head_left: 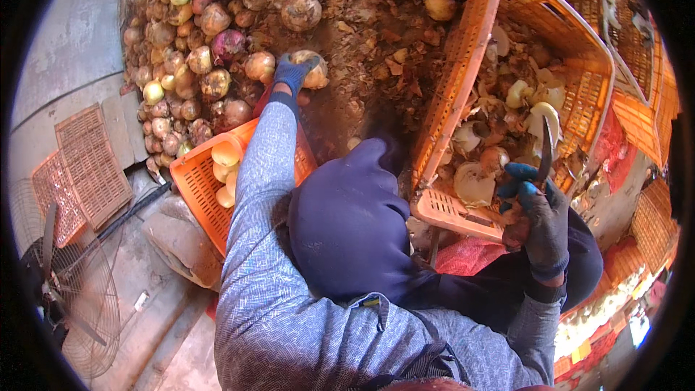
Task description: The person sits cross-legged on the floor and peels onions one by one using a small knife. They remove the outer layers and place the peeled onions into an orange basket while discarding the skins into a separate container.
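Observation:
My left hand, in a blue knitted glove, reaches out to the far edge of the onion heap. Its fingers are closed over a brown-skinned onion. On the right, my right hand wears a dark, worn glove with blue fingertips. It is closed round a knife whose narrow, curved blade points up; the handle is hidden in the fist. The knife is over the near right part of an orange crate with onion skins and trimmings in it. Beneath my left forearm stands a smaller orange crate with several peeled onions.
Unpeeled onions, mostly brown with a few purple, are heaped at the far left. Loose skins litter the floor. A fan stands at the left near crate lids. More orange crates line the right.

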Available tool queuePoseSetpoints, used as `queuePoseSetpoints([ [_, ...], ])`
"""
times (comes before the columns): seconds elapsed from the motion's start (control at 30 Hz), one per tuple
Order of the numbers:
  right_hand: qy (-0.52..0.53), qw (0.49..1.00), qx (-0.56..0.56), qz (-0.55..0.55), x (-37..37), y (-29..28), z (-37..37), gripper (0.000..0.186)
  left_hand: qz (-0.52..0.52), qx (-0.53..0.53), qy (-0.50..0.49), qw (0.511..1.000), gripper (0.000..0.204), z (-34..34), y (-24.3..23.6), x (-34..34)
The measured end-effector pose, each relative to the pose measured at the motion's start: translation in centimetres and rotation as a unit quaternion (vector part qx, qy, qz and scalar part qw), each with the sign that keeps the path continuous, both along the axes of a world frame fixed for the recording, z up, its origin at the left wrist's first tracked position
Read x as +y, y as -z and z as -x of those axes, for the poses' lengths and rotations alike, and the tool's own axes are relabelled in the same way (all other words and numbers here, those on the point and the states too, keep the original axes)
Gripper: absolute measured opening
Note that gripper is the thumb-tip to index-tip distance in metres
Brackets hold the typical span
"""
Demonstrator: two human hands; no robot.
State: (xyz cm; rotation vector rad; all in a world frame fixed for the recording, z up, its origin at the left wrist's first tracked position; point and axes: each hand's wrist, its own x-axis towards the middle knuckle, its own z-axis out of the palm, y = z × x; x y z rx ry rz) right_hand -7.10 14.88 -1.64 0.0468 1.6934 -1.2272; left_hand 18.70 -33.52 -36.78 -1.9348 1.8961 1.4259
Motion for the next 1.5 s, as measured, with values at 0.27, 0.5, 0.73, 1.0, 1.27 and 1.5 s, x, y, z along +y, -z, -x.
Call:
queuePoseSetpoints([
  [0.27,-0.321,0.874,0.363,-0.037,-2.6,-6.2,-1.0,0.047,-0.178,0.203,-0.245,0.931,0.08,4.4,-1.7,8.1],
  [0.5,-0.549,0.663,0.505,-0.062,-7.5,-19.4,-4.6,0.039,-0.354,0.511,-0.219,0.752,0.069,6.7,-8.6,12.1],
  [0.73,-0.353,0.807,0.056,0.471,-5.2,-17.2,-7.9,0.025,-0.502,0.589,-0.093,0.627,0.089,10.1,-21.8,12.1],
  [1.0,-0.333,0.716,0.25,0.56,2.7,-23.1,-7.4,0.023,-0.402,0.622,0.063,0.669,0.084,14.5,-37.3,18.0],
  [1.27,0.021,0.938,0.224,0.264,9.7,-17.3,-4.7,0.044,-0.359,0.655,0.112,0.656,0.072,14.0,-43.2,27.5],
  [1.5,0.189,0.882,-0.12,0.415,8.3,-5.0,-1.0,0.045,-0.45,0.663,0.032,0.597,0.079,16.4,-41.1,34.8],
])
